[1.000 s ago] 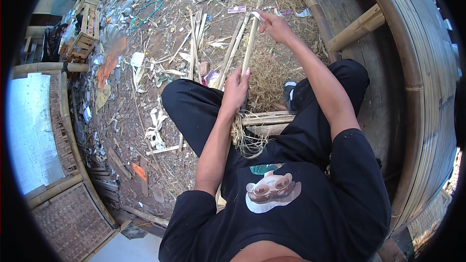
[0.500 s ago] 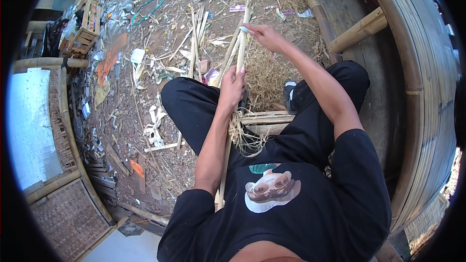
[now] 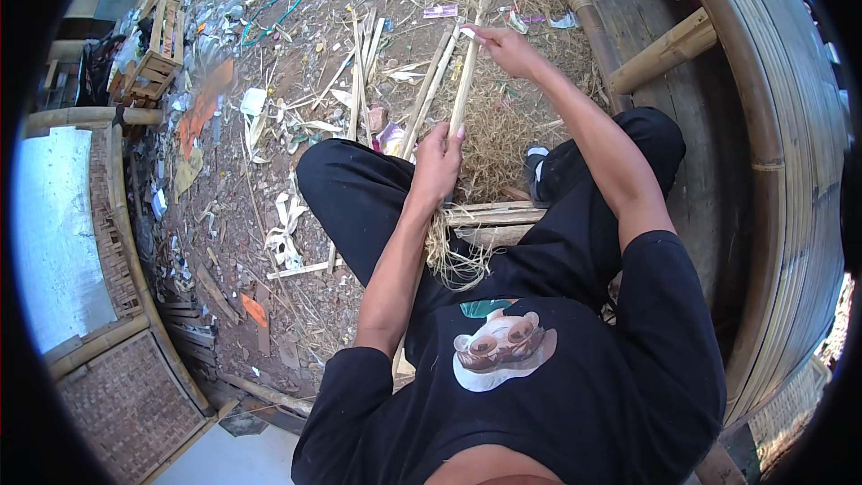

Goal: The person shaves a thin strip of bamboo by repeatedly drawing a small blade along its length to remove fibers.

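Observation:
A long pale bamboo strip (image 3: pixel 466 85) runs away from my body between my knees. My left hand (image 3: pixel 437 166) is closed around it near my left knee, thumb along its side. Farther up, my right hand (image 3: pixel 510 50) is closed in a pinch beside the strip's far part. A small white thing (image 3: pixel 470 33) shows at its fingertips, against the strip; its kind is too small to tell. Below my left wrist, a tangle of thin fibrous shavings (image 3: pixel 458 256) hangs by a low bamboo seat or frame (image 3: pixel 494 216). Part of the strip is hidden behind my left forearm.
Loose bamboo strips (image 3: pixel 361 72) lie on the littered dirt floor beyond my left knee. Dry shavings (image 3: pixel 503 139) heap between my feet. A bamboo platform (image 3: pixel 763 171) borders the right; a wooden crate (image 3: pixel 162 45) and a woven panel (image 3: pixel 130 404) stand left.
The strip's far part has swung right, apart from the strips beside it. My left hand has shifted slightly right; my right hand has moved a little right and farther away.

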`<state>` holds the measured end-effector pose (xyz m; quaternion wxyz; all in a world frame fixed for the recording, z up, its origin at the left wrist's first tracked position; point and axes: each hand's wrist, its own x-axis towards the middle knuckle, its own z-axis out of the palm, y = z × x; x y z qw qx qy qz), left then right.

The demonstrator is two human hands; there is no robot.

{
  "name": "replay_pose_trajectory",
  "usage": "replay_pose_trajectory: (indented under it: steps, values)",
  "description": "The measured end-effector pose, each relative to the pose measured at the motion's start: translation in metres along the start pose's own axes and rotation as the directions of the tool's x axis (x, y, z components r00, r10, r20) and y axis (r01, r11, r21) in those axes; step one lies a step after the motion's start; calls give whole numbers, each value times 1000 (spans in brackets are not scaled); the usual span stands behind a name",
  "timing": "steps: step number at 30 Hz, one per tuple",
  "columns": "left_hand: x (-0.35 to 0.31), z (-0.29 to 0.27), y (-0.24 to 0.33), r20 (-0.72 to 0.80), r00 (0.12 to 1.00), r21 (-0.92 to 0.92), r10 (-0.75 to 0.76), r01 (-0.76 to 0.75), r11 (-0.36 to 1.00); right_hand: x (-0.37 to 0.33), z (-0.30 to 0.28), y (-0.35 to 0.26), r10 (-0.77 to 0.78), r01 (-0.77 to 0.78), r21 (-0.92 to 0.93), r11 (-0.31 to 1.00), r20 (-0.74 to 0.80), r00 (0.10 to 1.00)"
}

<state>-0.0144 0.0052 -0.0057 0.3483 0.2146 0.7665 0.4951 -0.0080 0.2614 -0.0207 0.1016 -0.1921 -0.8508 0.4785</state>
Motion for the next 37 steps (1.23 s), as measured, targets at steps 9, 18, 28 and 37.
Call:
replay_pose_trajectory:
  steps: [9, 18, 28, 37]
  values:
    - [-6, 1, -3, 3, 999, -23, 46, -46, 999, -2, 14, 13, 35, -37, 26, 999, 69, 997]
    - [-7, -3, -11, 8, 1000, -21, 4, -4, 1000, -16, 0, -27, 159, -167, 28, 986, 179, 971]
    - [4, -14, 18, 31, 985, -213, -169, 172, 962, -14, 15, -17, -6, -29, 164, 986, 212, 977]
    - [14, -12, 23, 230, 962, -325, -147, 218, 920, -7, 0, -32, 130, -205, 478, 854, 185, 974]
